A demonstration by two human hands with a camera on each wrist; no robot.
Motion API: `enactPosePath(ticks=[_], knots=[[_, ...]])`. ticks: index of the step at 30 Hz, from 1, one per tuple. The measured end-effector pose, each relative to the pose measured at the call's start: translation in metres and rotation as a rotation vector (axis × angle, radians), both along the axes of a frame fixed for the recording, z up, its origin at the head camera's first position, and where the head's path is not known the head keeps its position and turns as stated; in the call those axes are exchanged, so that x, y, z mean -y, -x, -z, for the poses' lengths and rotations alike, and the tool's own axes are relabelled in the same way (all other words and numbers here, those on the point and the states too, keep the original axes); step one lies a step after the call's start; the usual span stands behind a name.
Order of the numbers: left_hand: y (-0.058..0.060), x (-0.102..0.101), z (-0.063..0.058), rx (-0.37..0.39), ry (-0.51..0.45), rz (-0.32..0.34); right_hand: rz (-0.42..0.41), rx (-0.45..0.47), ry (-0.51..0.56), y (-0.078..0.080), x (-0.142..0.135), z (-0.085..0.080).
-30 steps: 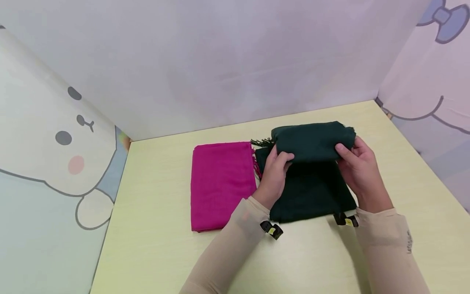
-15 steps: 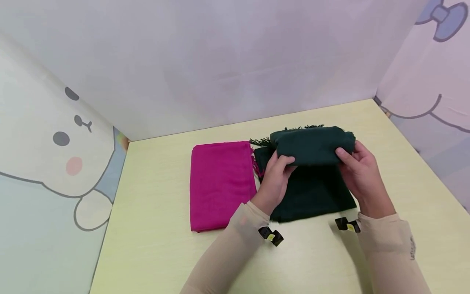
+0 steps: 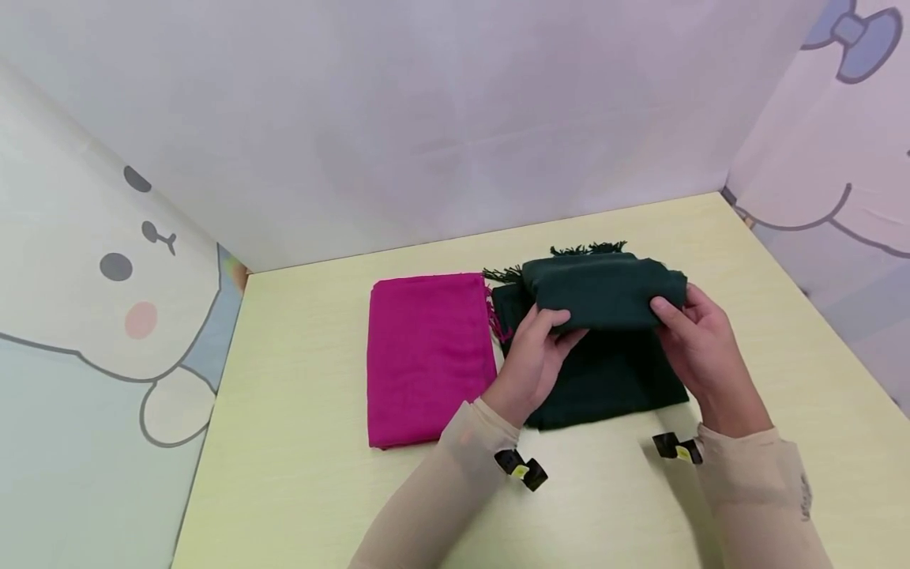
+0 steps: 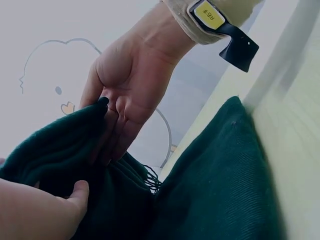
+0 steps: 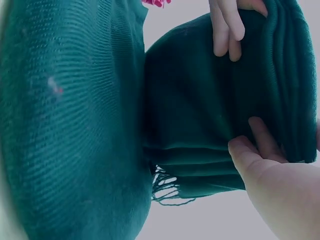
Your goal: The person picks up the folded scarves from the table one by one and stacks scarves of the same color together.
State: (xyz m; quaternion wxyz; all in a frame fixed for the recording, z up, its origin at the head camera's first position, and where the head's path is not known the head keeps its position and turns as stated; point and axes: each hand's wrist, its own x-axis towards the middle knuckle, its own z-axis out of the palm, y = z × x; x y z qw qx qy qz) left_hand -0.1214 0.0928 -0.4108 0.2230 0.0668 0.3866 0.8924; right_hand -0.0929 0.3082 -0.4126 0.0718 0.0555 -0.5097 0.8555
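Note:
A dark green fringed scarf (image 3: 604, 288) lies folded on the table, its near part flat and its far part raised as a thick flap. My left hand (image 3: 529, 363) pinches the flap's left corner, thumb on top and fingers beneath. At the right corner, my right hand (image 3: 704, 348) grips the same flap in the same way. From below, the right wrist view shows stacked layers of cloth between the left hand (image 5: 227, 25) and the right hand (image 5: 285, 185). Dark fringe shows at the scarf's far edge and left side. Beside it lies a folded magenta scarf (image 3: 430, 359), touched by neither hand.
Both scarves rest on a pale yellow table (image 3: 298, 395). A pale cloth wall (image 3: 398, 134) rises along the table's back edge, and printed cartoon panels stand at both sides. Magenta fringe (image 3: 495, 316) meets the green scarf's left edge.
Both hands have drawn the raised flap slightly lower and nearer to me. Fringe behind its far edge has come into sight. The magenta scarf has stayed in place.

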Motion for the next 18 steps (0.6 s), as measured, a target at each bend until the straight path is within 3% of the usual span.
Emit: enactPosePath(ticks=[7, 18], knots=[[-0.005, 0.006, -0.001, 0.064, -0.014, 0.058, -0.015, 0.031, -0.027, -0.006, -0.002, 0.000], [-0.014, 0.013, -0.002, 0.101, 0.088, 0.134, -0.046, 0.079, -0.130, -0.017, -0.010, -0.001]])
